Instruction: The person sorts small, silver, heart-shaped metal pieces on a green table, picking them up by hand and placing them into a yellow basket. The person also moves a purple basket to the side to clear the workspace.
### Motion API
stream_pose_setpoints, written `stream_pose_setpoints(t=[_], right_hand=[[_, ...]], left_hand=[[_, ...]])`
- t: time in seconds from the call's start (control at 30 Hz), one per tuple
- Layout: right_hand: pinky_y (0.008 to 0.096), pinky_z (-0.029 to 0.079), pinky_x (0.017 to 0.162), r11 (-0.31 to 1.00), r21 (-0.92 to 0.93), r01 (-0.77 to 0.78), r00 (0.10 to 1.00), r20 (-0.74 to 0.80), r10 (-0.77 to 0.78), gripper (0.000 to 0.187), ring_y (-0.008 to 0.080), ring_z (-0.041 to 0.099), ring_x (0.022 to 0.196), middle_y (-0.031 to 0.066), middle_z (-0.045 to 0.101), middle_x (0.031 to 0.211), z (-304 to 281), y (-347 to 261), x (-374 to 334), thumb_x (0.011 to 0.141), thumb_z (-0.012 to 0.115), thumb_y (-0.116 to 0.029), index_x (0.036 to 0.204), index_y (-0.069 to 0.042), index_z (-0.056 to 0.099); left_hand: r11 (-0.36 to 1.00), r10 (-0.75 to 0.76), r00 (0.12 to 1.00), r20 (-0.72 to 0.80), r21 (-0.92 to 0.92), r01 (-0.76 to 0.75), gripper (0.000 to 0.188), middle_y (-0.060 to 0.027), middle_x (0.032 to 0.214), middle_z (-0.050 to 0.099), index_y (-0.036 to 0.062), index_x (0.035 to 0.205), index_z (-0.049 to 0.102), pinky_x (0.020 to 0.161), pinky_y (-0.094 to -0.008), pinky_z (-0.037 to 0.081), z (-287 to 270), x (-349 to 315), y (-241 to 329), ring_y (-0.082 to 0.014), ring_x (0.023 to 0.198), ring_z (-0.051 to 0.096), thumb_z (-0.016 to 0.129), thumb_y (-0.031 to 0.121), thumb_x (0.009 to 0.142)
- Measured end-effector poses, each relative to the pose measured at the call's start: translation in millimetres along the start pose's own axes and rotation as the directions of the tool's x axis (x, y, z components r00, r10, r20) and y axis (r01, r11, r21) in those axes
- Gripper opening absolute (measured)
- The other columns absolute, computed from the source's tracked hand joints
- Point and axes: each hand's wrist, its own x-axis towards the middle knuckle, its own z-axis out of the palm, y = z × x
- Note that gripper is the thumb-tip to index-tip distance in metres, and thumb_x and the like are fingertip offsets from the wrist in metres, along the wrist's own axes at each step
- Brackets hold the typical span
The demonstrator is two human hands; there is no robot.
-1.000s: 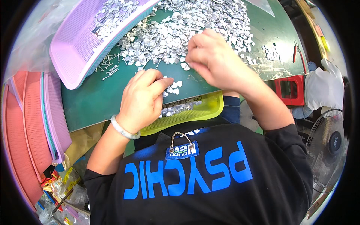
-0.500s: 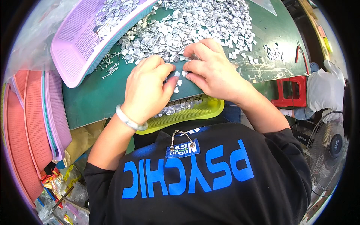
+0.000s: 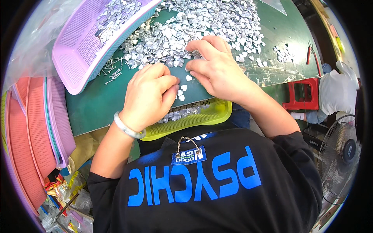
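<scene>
A large pile of small silvery heart-shaped pieces (image 3: 171,42) covers the far part of the green table (image 3: 93,110). My right hand (image 3: 217,68) is at the pile's near edge, fingers curved and apart, with its fingertips close to the pieces. My left hand (image 3: 149,93) rests near the table's front edge, thumb and fingers drawn together; whatever they hold is hidden. Between the hands lie a single heart piece (image 3: 189,78) and a few more hearts (image 3: 181,93) beside my left thumb. Below the edge, a yellow-green basket (image 3: 211,118) contains more hearts, partly hidden by my left hand.
A purple basket (image 3: 72,54) of hearts stands at the far left, with thin metal pins (image 3: 114,73) beside it. A small group of hearts (image 3: 283,53) lies at the right, near a red-handled tool (image 3: 308,56). Stacked baskets (image 3: 39,128), a red stool (image 3: 303,95) and a fan (image 3: 340,155) flank the table.
My left hand has drawn slightly left and down, away from the single heart. My right hand has shifted a little up and left, its thumb now off that heart.
</scene>
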Motion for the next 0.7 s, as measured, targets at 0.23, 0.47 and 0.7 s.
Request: stream_pose_setpoints(t=[0.23, 0.47, 0.7], right_hand=[[0.0478, 0.039, 0.1, 0.998, 0.059, 0.038, 0.999, 0.002, -0.038, 0.011, 0.0372, 0.047, 0.118, 0.0084, 0.057, 0.125, -3.4, -1.8, -0.6, 0.076, 0.073, -0.01, 0.086, -0.006, 0.07], [0.0471, 0.039, 0.097, 0.992, 0.128, 0.012, 1.0, -0.026, -0.008, 0.009, 0.0335, 0.05, 0.116, 0.0095, 0.06, 0.118, -0.7, -1.4, -1.6, 0.076, 0.071, -0.013, 0.081, -0.006, 0.072], [0.0431, 0.04, 0.096, 0.992, 0.093, 0.082, 0.996, 0.018, -0.084, 0.01, 0.0319, 0.05, 0.113, 0.0082, 0.06, 0.116, -4.3, -3.9, 3.2, 0.076, 0.069, -0.011, 0.084, -0.006, 0.07]], left_hand=[[0.994, -0.108, 0.988, -0.114, -0.018, 0.107, 0.013, -0.0083, 0.082, 0.058, 0.0072, 0.09, 0.071, 0.067, -0.0413, 0.049, 7.3, 10.0, -2.9, -0.0298, 0.077, 0.061, 0.072, 0.01, 0.077], [0.988, -0.041, 0.985, -0.166, 0.143, 0.065, 0.01, -0.0086, 0.081, 0.057, 0.0075, 0.078, 0.064, 0.067, -0.0426, 0.049, 18.7, 25.3, -5.1, -0.031, 0.078, 0.06, 0.073, 0.01, 0.075], [0.951, -0.293, 0.956, 0.009, -0.098, 0.292, 0.005, -0.011, 0.081, 0.06, 0.0053, 0.078, 0.066, 0.07, -0.0426, 0.05, 1.5, 22.5, 0.7, -0.0321, 0.082, 0.062, 0.067, 0.01, 0.08]])
